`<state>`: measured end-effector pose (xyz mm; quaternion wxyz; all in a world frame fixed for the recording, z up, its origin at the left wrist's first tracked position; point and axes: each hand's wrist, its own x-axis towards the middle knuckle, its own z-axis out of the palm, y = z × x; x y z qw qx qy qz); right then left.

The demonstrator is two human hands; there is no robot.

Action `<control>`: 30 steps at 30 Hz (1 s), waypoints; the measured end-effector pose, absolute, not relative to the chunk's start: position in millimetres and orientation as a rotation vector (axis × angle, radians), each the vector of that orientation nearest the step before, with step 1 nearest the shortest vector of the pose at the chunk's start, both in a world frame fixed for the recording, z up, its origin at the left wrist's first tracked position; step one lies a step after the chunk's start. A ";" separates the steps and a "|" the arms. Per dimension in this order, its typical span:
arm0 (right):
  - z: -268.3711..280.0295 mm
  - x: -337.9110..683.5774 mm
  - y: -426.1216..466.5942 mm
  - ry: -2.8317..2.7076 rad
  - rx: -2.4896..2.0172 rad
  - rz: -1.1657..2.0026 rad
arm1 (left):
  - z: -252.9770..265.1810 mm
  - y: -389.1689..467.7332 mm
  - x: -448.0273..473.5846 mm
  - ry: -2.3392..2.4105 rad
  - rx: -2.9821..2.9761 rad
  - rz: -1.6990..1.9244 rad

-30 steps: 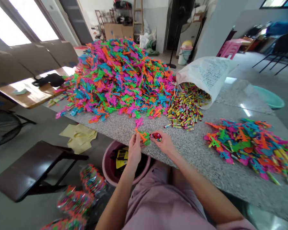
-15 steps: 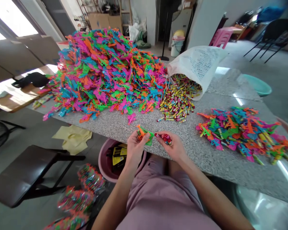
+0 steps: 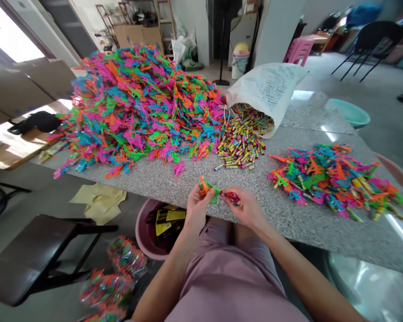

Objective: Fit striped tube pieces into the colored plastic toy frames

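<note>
My left hand (image 3: 197, 206) pinches a green plastic toy gun (image 3: 215, 195) together with an orange one (image 3: 204, 186), just above the granite tabletop's front edge. Facing it, my right hand (image 3: 249, 206) is closed around several small wrapped tubes (image 3: 233, 198) with red ends, which look like candy rolls. One tube pokes out from the fingertips and meets the green toy gun's end; whether it is inserted cannot be seen. Beyond my hands lies a loose pile of yellow and red tubes (image 3: 240, 145), spilling from a white sack (image 3: 272, 87).
A big heap of bright toy guns (image 3: 134, 107) covers the table's left and back. To the right is a smaller pile of toy guns (image 3: 325, 176) mixed with tubes. Below the edge stand a pink tub (image 3: 141, 232), a brown chair (image 3: 30, 255) and filled clear bags (image 3: 107, 286).
The view has shifted slightly, so most table items appear farther left. My hands remain close together, and the tube in my right fingertips is still at the green toy gun's end.
</note>
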<state>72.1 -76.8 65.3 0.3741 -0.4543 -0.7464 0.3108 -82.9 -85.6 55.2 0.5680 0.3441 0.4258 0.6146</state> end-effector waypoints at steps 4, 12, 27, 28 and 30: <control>54.9 85.2 -84.5 -1.926 -1.264 0.769 | 39.2 -85.6 -57.0 1.004 0.851 1.394; 39.8 198.3 -75.5 -1.471 -1.491 0.518 | 20.3 -19.5 -118.8 1.880 1.577 1.004; -1.1 111.7 -50.2 -1.356 -1.365 1.243 | -27.8 -18.2 -164.1 1.991 1.900 0.965; -1.1 106.5 -48.6 -1.405 -1.352 1.219 | -28.2 -24.2 -156.6 1.937 1.945 0.954; -1.4 97.0 -44.8 -1.500 -1.366 1.161 | -28.4 -36.3 -140.7 1.815 2.043 0.871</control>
